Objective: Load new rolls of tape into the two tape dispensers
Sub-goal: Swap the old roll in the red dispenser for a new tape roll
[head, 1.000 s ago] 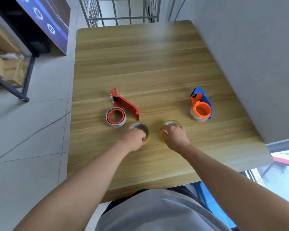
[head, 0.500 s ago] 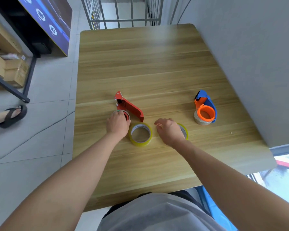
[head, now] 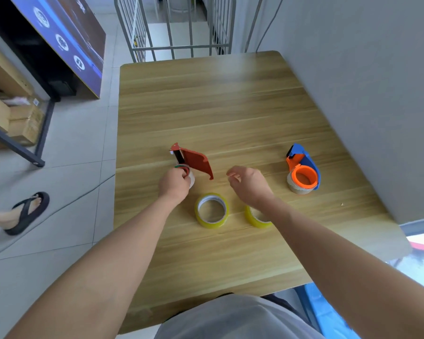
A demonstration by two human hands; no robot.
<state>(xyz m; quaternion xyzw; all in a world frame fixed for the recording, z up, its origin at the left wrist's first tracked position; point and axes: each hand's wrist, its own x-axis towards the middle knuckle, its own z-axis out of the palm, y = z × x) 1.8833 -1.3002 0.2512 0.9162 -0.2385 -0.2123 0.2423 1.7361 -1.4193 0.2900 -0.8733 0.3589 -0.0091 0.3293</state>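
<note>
A red tape dispenser (head: 194, 161) is tilted up off the wooden table (head: 218, 106), with my left hand (head: 174, 185) closed around its wheel end, where a nearly spent roll sits. My right hand (head: 249, 183) hovers just right of the dispenser, fingers loosely curled and holding nothing. Two new yellow tape rolls lie flat nearer to me: one (head: 212, 210) between my forearms, the other (head: 255, 218) partly hidden under my right wrist. A blue and orange tape dispenser (head: 302, 170) stands at the right, on a nearly spent brown roll.
A grey wall (head: 365, 94) runs along the table's right edge. Metal railings (head: 174, 28) stand beyond the far edge. On the tiled floor at the left are another person's sandalled foot (head: 26, 212), a shelf with cardboard boxes (head: 8, 113) and a leaning display board (head: 66, 40).
Both hands left the yellow rolls. My left hand moved to the red dispenser's wheel and lifted it into a tilt. My right hand rose and moved toward the dispenser.
</note>
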